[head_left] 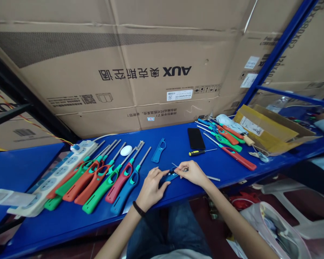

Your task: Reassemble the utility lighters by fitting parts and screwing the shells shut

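Note:
A blue lighter casing half (171, 176) lies at the front of the table between my hands, small parts inside it partly hidden by fingers. My left hand (153, 185), with a dark band on its wrist, steadies the casing's left end between forefinger and thumb. Over its right end, my right hand (191, 172) pinches a thin, light metal piece (174, 164); its exact kind cannot be made out. A metal tube (214, 178) sticks out from under the right hand. Behind them lies another blue casing half (158, 150). Nearby are a yellow-black screwdriver (197, 153) and a black phone (196, 139).
Several long-nosed lighters (101, 187) lie in a row at left, beside a white power strip (62, 176) and a white oval object (126, 150). More lighters (229, 140) are piled at right near an open yellow carton (267, 126). Cardboard boxes (151, 46) stand behind.

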Available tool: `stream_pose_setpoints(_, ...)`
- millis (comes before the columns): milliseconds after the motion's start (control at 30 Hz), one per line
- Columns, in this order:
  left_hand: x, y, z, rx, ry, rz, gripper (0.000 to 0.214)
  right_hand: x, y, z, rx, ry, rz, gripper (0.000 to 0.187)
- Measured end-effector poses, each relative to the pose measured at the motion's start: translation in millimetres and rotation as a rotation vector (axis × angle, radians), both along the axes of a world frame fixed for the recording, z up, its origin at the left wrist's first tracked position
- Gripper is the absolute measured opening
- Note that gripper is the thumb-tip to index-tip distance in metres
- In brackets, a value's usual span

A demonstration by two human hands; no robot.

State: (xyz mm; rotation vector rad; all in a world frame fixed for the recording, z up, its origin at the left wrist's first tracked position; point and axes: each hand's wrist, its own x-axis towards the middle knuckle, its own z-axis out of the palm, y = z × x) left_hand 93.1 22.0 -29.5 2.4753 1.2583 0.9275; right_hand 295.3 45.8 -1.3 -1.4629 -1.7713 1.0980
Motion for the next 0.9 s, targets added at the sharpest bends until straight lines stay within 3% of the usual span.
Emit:
stream_pose_setpoints(367, -0.4, -0.3, 1.4, -0.032, -0.026, -0.022, 0.034, 3.5, 4.0, -5.1, 0.022, -0.17, 0.026, 0.026)
stream_pose_setpoints(733, -1.5, 0.0, -1.4, -0.013, -0.035, -0.034, 0.033, 6.5, 5.4, -0.5, 0.02, -0.155, 0.151, 0.025)
stream_pose_setpoints(900, -3.5, 0.0, -0.4, -0.03, -0.036, -0.034, 0.031, 13.4, 6.4, 3.7, 0.06, -0.149, 0.105, 0.027)
